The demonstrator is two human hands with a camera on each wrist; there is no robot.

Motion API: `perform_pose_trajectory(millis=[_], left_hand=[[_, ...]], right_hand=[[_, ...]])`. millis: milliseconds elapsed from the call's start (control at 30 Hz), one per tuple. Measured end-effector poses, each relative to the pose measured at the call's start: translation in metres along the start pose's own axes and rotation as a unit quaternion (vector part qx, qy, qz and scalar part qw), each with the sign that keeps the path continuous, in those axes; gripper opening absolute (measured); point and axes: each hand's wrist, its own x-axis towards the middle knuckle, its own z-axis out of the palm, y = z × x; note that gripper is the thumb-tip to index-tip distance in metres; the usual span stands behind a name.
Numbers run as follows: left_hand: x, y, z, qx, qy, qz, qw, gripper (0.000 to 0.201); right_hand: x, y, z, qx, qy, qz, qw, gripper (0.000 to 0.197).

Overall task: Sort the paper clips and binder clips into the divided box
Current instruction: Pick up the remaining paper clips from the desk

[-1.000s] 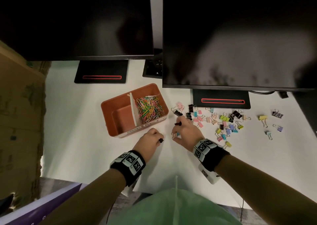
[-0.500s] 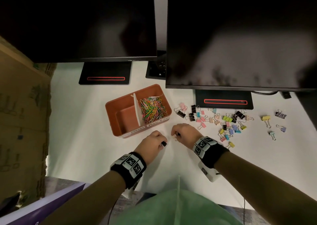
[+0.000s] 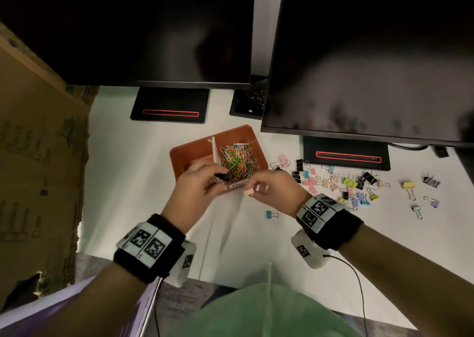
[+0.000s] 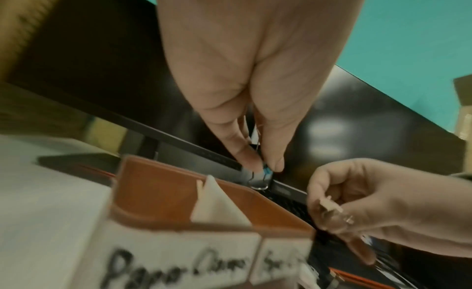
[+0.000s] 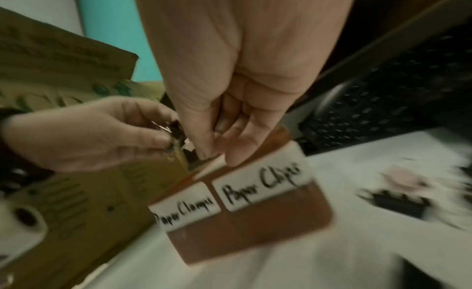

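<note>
Paper clips (image 3: 237, 159) already fill the divided box's (image 3: 232, 132) right compartment. Your left hand (image 3: 198, 182) pinches a black binder clip (image 3: 222, 176), right hand (image 3: 275, 186) a peach one (image 3: 249, 192), both over the box front. Most binder clips (image 3: 351, 185) are still on the tabletop (image 3: 123, 177); clamp side looks empty.

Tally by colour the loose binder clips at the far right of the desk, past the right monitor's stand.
yellow binder clip: 1
purple binder clips: 2
pale teal binder clip: 1
Total: 4
</note>
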Motion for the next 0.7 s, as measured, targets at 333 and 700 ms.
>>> perform_pose_trajectory(millis=[333,700], left_hand=[[0.021,-0.032,-0.028,0.086,-0.03,-0.109,0.99,0.036],[0.002,0.016,0.074,0.017,-0.239,0.056,0.969,0.034]], right_hand=[[0.062,-0.059,0.018,-0.01,0.003,0.021,1.0,0.023],[-0.004,0.078,-0.044,-0.155,0.086,0.22,0.959,0.055]])
